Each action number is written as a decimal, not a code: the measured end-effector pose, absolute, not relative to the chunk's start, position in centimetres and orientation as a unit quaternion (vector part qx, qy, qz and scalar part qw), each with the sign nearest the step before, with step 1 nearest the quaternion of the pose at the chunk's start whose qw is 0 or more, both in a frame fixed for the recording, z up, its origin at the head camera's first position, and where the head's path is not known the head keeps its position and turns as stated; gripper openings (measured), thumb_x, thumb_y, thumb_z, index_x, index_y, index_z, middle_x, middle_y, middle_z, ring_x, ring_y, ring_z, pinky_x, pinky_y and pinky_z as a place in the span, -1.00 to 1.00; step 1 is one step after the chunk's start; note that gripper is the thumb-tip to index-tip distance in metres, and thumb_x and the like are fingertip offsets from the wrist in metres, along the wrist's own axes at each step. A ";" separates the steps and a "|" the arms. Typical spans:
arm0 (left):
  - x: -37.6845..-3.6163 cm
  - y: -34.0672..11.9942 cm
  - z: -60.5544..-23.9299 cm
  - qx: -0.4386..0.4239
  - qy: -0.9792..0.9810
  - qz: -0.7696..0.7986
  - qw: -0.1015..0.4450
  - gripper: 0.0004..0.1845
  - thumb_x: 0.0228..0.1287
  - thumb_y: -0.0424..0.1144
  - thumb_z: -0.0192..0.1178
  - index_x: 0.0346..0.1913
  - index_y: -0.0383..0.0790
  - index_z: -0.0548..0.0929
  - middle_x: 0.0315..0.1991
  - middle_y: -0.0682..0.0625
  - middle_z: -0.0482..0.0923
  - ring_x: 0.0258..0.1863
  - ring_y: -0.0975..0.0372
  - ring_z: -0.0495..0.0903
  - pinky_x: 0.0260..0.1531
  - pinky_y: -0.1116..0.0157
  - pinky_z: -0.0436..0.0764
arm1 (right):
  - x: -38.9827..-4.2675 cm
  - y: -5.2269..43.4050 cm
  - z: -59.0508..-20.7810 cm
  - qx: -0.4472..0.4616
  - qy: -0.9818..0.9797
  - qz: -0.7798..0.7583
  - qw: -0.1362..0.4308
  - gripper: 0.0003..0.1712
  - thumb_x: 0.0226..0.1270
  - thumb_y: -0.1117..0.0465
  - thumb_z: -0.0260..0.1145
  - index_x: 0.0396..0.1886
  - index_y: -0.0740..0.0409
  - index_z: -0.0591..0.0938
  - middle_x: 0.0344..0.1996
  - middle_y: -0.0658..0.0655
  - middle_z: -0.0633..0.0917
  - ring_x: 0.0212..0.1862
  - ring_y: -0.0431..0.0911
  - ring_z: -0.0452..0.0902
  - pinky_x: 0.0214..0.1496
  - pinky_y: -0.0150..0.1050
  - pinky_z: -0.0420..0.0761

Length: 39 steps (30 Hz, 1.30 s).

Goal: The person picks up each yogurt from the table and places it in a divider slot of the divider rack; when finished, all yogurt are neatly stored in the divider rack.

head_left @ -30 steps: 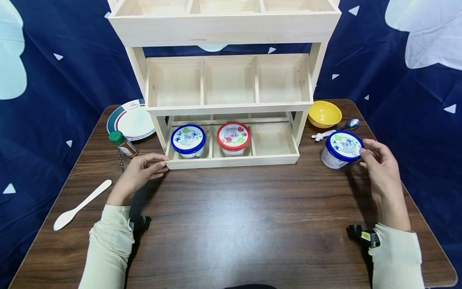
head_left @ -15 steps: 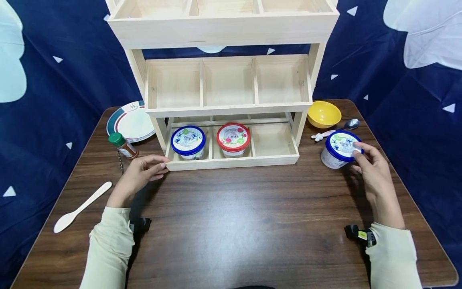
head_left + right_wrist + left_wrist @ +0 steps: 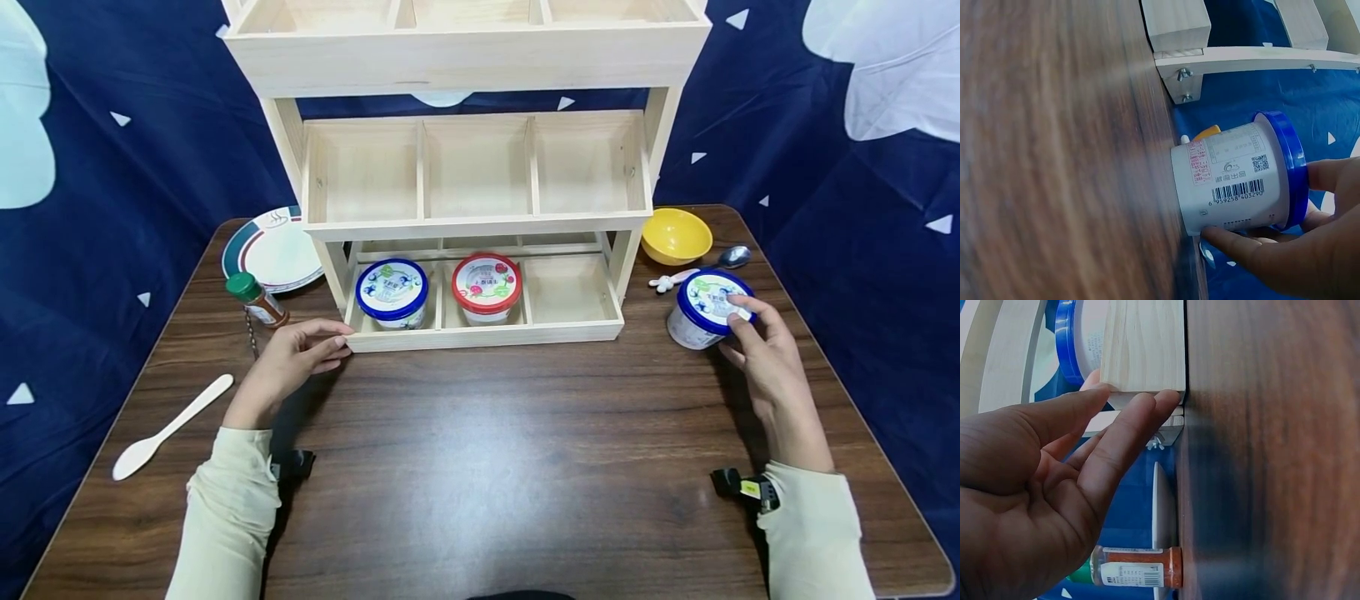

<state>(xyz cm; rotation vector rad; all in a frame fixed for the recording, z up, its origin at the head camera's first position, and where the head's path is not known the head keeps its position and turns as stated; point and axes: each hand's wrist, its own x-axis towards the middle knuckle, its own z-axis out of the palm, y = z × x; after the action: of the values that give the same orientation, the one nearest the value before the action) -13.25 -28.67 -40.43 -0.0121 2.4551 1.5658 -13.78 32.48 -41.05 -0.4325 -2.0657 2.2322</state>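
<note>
Blue-lidded tub (image 3: 705, 308) sits on the bench (image 3: 480, 467) at the right, just outside the wooden rack (image 3: 480, 333); my right hand (image 3: 765, 367) curls round it, thumb on the wall, fingers (image 3: 1329, 175) over the lid rim, prob. for a firm hold from the side; left hand (image 3: 288, 362) lies flat w/ straight fingers (image 3: 1129, 434) against the rack's front left corner, holding nothing, likely steadying it; bottom tray holds another blue-lidded tub (image 3: 392, 292) & a red-lidded tub (image 3: 486, 287), right compartment bare; yellow bowl (image 3: 675, 235) & metal spoon (image 3: 701, 268) just behind my tub; spice bottle (image 3: 257, 300), plate (image 3: 273, 250), wooden spoon (image 3: 171, 427) off left; rack post (image 3: 624, 258) stands between tub & tray.
</note>
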 end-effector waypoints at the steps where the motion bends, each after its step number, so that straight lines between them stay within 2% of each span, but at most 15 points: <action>1: -13.2 -28.7 -40.4 -0.004 0.838 0.534 0.114 -0.66 0.73 -0.45 0.02 0.36 -0.57 0.56 0.36 -0.51 0.50 -0.01 0.42 0.71 0.03 0.34 0.80 | -13.8 32.4 -41.1 -0.142 -0.673 0.725 0.035 -0.67 0.75 0.21 0.18 0.35 -0.15 0.60 0.43 -0.03 0.29 0.20 -0.20 0.43 -0.10 -0.52 0.66; 8: -13.2 -28.7 -40.4 -0.005 0.839 0.532 0.115 -0.66 0.74 -0.44 0.02 0.36 -0.57 0.56 0.36 -0.51 0.50 0.00 0.40 0.72 0.02 0.37 0.80 | -13.9 32.0 -41.0 -0.145 -0.665 0.730 0.056 -0.64 0.77 0.26 0.10 0.37 -0.04 0.61 0.54 0.05 0.21 0.50 -0.03 0.22 -0.12 -0.53 0.73; 18: -13.2 -28.7 -40.5 0.001 0.840 0.530 0.114 -0.66 0.73 -0.45 0.02 0.36 -0.57 0.56 0.36 -0.51 0.50 0.00 0.41 0.71 0.02 0.37 0.79 | -13.9 32.1 -40.6 -0.162 -0.665 0.727 0.064 -0.62 0.76 0.29 0.08 0.39 -0.03 0.60 0.57 0.03 0.19 0.57 0.02 0.14 -0.17 -0.53 0.73; 21: -13.2 -28.7 -40.4 0.003 0.841 0.530 0.113 -0.66 0.74 -0.46 0.01 0.36 -0.57 0.56 0.37 -0.51 0.49 0.01 0.40 0.71 0.03 0.36 0.79 | -13.7 32.1 -40.3 -0.160 -0.661 0.730 0.066 -0.61 0.76 0.29 0.09 0.40 -0.03 0.60 0.55 0.02 0.23 0.53 -0.01 0.22 -0.17 -0.53 0.73; 24: -13.2 -28.6 -40.4 0.000 0.839 0.532 0.113 -0.66 0.73 -0.45 0.02 0.36 -0.57 0.56 0.37 -0.50 0.49 0.02 0.39 0.72 0.04 0.35 0.79 | -13.6 32.2 -39.8 -0.148 -0.656 0.737 0.068 -0.62 0.75 0.31 0.10 0.39 0.01 0.60 0.50 0.02 0.27 0.40 -0.06 0.34 -0.15 -0.51 0.75; 30: -13.3 -28.8 -40.4 -0.003 0.843 0.526 0.115 -0.66 0.74 -0.44 0.02 0.37 -0.55 0.56 0.38 -0.50 0.49 0.02 0.39 0.72 0.04 0.34 0.80 | -13.7 32.1 -38.8 -0.124 -0.655 0.742 0.072 -0.66 0.72 0.35 0.14 0.31 0.04 0.63 0.26 -0.06 0.41 0.08 -0.19 0.55 -0.17 -0.47 0.78; 39: -13.3 -28.8 -40.5 0.000 0.841 0.528 0.116 -0.65 0.74 -0.43 0.01 0.38 -0.56 0.56 0.38 -0.50 0.49 0.02 0.40 0.71 0.05 0.33 0.80 | -14.4 31.2 -36.9 -0.111 -0.642 0.756 0.065 -0.66 0.70 0.34 0.20 0.34 0.11 0.62 0.27 -0.03 0.42 0.02 -0.22 0.65 -0.11 -0.42 0.82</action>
<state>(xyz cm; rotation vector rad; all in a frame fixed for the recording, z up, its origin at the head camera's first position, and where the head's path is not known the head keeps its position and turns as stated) -13.28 -28.84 -40.50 -0.0014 2.4632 1.5472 -14.37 31.24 -36.93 -0.3354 -1.9383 2.2809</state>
